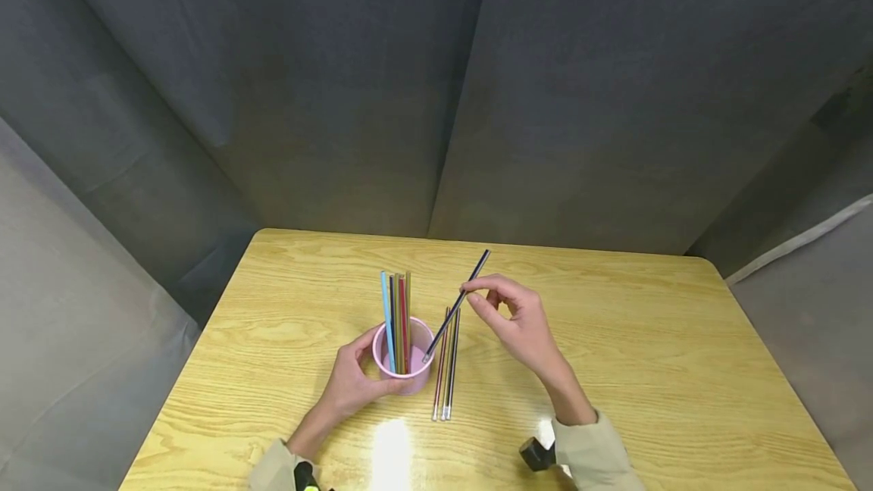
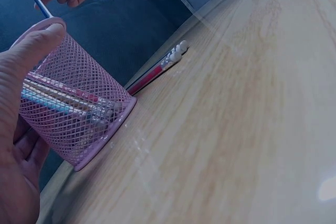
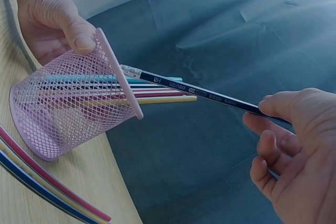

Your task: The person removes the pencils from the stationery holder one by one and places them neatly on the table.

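A pink mesh pencil cup [image 1: 404, 383] stands upright on the table, and several pencils [image 1: 395, 317] lean inside it, one of them light blue. My left hand [image 1: 353, 383] grips the cup from the left, thumb at its rim. Between thumb and fingertips my right hand [image 1: 514, 318] pinches a dark blue pencil [image 3: 194, 91] near its upper part. That pencil slants down to the left, its eraser end at the mouth of the cup. Just right of the cup lie a few loose pencils [image 1: 445, 370], side by side, with red, yellow and dark blue barrels in the right wrist view.
The wooden table [image 1: 682, 370] has a light yellow grain and a rounded far edge. Grey cloth [image 1: 341, 97] hangs behind it and at both sides. A small black object [image 1: 537, 455] sits by the right sleeve.
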The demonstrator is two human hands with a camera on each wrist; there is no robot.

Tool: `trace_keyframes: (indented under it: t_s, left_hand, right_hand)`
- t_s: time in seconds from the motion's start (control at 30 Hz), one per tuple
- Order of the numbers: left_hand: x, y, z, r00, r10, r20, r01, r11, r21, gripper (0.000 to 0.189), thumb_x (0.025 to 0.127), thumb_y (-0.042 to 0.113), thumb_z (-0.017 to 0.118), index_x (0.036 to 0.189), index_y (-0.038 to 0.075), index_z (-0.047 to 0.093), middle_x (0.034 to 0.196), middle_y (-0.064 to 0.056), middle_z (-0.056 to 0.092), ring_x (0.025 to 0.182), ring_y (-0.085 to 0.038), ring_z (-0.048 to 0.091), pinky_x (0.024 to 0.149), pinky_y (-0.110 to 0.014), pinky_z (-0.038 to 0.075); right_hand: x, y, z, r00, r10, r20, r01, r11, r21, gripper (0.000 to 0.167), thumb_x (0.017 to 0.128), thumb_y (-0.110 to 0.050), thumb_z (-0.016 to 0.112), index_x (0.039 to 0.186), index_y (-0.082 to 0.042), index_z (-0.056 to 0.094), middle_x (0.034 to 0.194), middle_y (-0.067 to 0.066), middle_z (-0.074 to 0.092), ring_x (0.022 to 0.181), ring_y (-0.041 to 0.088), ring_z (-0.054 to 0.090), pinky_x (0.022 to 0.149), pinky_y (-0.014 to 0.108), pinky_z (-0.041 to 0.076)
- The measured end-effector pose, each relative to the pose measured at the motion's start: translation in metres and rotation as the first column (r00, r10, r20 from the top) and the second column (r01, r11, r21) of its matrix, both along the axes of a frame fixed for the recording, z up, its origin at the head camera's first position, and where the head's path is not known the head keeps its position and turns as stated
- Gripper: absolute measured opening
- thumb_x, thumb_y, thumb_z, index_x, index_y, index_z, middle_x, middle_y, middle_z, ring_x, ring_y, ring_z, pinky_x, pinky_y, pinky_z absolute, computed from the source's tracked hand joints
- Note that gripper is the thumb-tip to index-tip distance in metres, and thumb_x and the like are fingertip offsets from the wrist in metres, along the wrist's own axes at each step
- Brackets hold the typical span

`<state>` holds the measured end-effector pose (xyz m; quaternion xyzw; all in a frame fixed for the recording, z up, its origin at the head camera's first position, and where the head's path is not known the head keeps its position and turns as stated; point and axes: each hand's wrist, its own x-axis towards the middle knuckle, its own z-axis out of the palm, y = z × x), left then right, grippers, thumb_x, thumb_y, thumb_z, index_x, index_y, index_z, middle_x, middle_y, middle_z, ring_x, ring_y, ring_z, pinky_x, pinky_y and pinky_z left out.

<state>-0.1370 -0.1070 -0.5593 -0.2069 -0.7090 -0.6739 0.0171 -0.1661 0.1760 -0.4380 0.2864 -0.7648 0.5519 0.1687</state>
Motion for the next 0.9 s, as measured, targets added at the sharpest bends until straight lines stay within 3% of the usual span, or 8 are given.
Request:
trace_keyframes:
  t_s: [0.27, 0.43, 0.73, 0.9]
  left_hand:
    - [-0.001, 0.000, -0.001, 1.000, 0.000, 0.007, 0.000, 1.000, 0.003, 0.091, 0.066, 0.002, 0.097, 0.147, 0.004, 0.056, 0.145, -0.013, 0.063, 0.130, -0.025, 0.061, 0.115, -0.033, 0.047]
    - [-0.002, -0.001, -0.002, 1.000, 0.005, -0.002, -0.005, 1.000, -0.007, 0.092, 0.065, 0.003, 0.097, 0.147, 0.002, 0.056, 0.143, -0.016, 0.063, 0.130, -0.023, 0.062, 0.116, -0.030, 0.045]
    - [-0.002, 0.000, 0.001, 1.000, 0.001, -0.013, -0.001, 1.000, -0.001, 0.090, 0.066, 0.002, 0.097, 0.146, 0.003, 0.057, 0.143, -0.016, 0.064, 0.129, -0.029, 0.062, 0.114, -0.031, 0.048]
    - [-0.001, 0.000, 0.002, 1.000, 0.019, -0.004, -0.019, 1.000, -0.022, 0.089, 0.066, 0.003, 0.097, 0.146, 0.004, 0.058, 0.143, -0.014, 0.064, 0.130, -0.030, 0.061, 0.114, -0.029, 0.046]
  right_hand:
    - [-0.002, 0.003, 0.000, 1.000, -0.006, 0.015, 0.006, 1.000, -0.021, 0.023, 0.093, 0.012, 0.067, 0.109, -0.002, 0.076, 0.085, 0.006, 0.067, 0.070, 0.015, 0.051, 0.060, 0.027, 0.044]
    - [-0.003, 0.007, -0.001, 0.999, -0.022, 0.041, 0.021, 0.999, 0.036, 0.022, 0.094, 0.009, 0.069, 0.108, -0.005, 0.077, 0.083, 0.006, 0.066, 0.066, 0.015, 0.050, 0.056, 0.024, 0.041]
    - [-0.011, 0.013, -0.012, 0.968, -0.052, 0.245, -0.006, 0.973, 0.231, 0.010, 0.098, -0.008, 0.073, 0.106, -0.013, 0.078, 0.087, 0.003, 0.071, 0.062, 0.012, 0.048, 0.053, 0.019, 0.038]
    - [-0.018, 0.017, -0.027, 0.940, -0.032, 0.341, -0.065, 0.961, 0.268, 0.008, 0.097, -0.007, 0.072, 0.103, -0.010, 0.077, 0.077, 0.004, 0.064, 0.060, 0.008, 0.044, 0.053, 0.017, 0.035]
